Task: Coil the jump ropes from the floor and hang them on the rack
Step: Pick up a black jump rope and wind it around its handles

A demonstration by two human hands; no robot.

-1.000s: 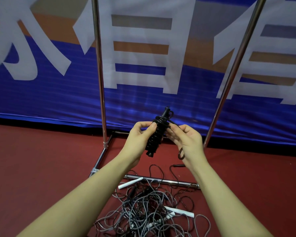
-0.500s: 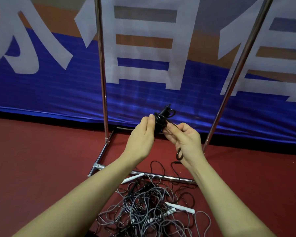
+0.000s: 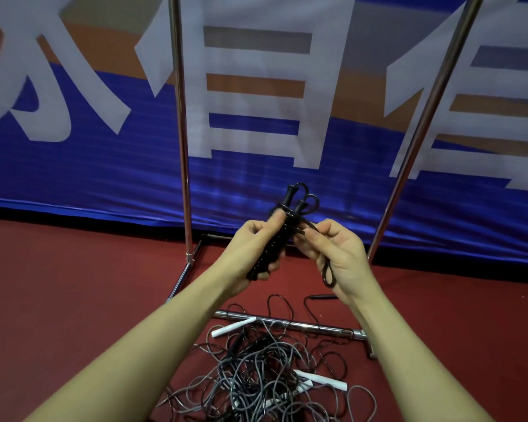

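A black jump rope (image 3: 276, 242), wound tightly around its two handles, is held up in front of me at chest height. My left hand (image 3: 250, 254) grips the wound bundle from the left, fingers curled round it. My right hand (image 3: 336, 254) pinches the rope's loose end beside the bundle, and a small black loop hangs down over its palm. A tangle of grey and black jump ropes (image 3: 262, 379) with white handles lies on the red floor below. The chrome rack (image 3: 180, 132) stands behind my hands; its top bar is out of view.
The rack's second upright (image 3: 424, 123) leans at the right and its base bar (image 3: 290, 325) crosses the floor over the tangle. A blue banner (image 3: 89, 178) with large white characters hangs behind the rack. A loose black handle (image 3: 322, 297) lies near the base bar.
Both hands rose slightly with the bundle. The left hand shifted from covering the top of the bundle to gripping lower down its side, so both handle tips now show.
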